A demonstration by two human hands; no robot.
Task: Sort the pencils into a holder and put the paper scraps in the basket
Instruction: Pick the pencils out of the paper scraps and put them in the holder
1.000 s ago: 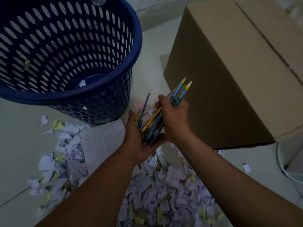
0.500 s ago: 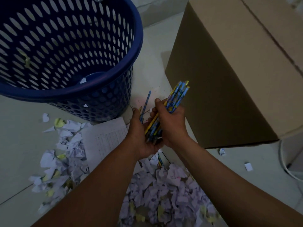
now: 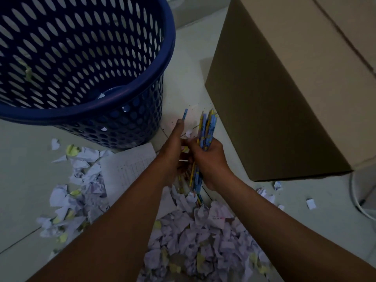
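My right hand (image 3: 209, 157) grips a bundle of blue and yellow pencils (image 3: 206, 129), which stands nearly upright with tips pointing away from me. My left hand (image 3: 173, 151) presses against the bundle's left side, thumb raised, with one blue pencil (image 3: 184, 114) sticking up beside the thumb. A few more pencils (image 3: 200, 199) lie among the scraps below the hands. White and yellow paper scraps (image 3: 195, 237) are heaped on the floor under my forearms and to the left (image 3: 81, 180). The blue perforated basket (image 3: 142, 110) stands at upper left with a few scraps inside. No pencil holder is in view.
A large cardboard box (image 3: 284, 98) stands right of the hands. A printed sheet (image 3: 126, 167) lies flat between the basket and the scrap heap. Loose scraps (image 3: 310, 203) dot the floor at right, near a white cable (image 3: 354, 198).
The pencil bundle has swung from a rightward slant to nearly upright and lower. Both hands have closed in around it, the left one now pressing its side.
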